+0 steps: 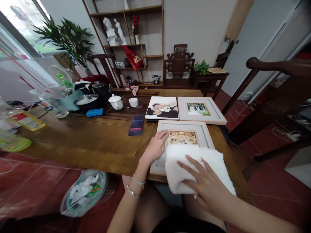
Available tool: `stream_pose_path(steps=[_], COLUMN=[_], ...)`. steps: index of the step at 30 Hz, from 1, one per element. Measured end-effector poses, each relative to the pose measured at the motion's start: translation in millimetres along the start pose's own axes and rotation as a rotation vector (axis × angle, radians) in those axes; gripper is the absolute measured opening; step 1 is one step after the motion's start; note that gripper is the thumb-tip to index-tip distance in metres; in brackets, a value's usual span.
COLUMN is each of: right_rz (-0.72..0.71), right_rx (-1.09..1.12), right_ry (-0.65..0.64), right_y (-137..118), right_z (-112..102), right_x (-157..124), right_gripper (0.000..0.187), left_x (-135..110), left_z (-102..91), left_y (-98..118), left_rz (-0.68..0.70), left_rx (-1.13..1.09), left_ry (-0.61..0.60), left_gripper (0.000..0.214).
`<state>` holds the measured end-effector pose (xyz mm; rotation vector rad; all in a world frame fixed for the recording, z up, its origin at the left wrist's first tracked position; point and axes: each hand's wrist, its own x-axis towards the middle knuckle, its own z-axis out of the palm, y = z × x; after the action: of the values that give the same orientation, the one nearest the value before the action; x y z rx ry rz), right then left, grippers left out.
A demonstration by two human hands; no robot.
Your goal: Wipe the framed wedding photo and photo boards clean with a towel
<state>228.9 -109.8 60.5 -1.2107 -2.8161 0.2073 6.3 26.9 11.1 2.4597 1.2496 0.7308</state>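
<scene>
A light wood photo frame (210, 137) with a grey mat lies at the table's near edge, a warm-toned picture inside it. My left hand (156, 147) rests on the frame's left side, fingers extended together, tips near the inner picture. A folded, fluffy white towel (173, 181) covers the frame's lower right part and hangs past the table edge. My right hand (202, 181) holds the towel from above, fingers spread and bent into its fabric. The towel hides the frame's lower corner.
Behind lie a second frame (216, 111) and a white-edged photo panel (161, 108). A dark phone-like item (136, 125) lies left. Farther left stand a white lidded cup (116, 102), a blue box (94, 112) and bottles. A bin (104, 184) stands below; a wooden chair (267, 97) is right.
</scene>
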Motion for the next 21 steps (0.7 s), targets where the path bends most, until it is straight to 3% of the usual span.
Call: stream_pose_path(steps=[5,9,12,16,21], right_rz=[0.080,0.200,0.255,0.204,0.101], right_rx=[-0.086,-0.209,-0.266,-0.286,-0.152], right_ry=[0.056,0.197,0.258,0.202,0.070], right_y=[49.9,98.6,114.3,98.2,38.3], right_z=[-2.2,-9.8,-11.7,-8.0,-11.8], right_x=[29.7,63.9,86.4,98.0,63.6], right_gripper=[0.061,0.058,0.055,0.051,0.047], left_x=[-0.1,-0.3,-0.1,-0.1,0.0], left_z=[1.2,0.5,-0.2,0.5,0.2], left_y=[-1.1,-0.5,0.6,0.6,1.4], left_rz=[0.014,-0.002,0.001,0.001,-0.005], left_rx=[-0.004,0.000,-0.001,-0.002,-0.027], left_ry=[0.008,0.007,0.007,0.028,0.027], left_gripper=[0.045,0.044,0.044,0.043,0.041])
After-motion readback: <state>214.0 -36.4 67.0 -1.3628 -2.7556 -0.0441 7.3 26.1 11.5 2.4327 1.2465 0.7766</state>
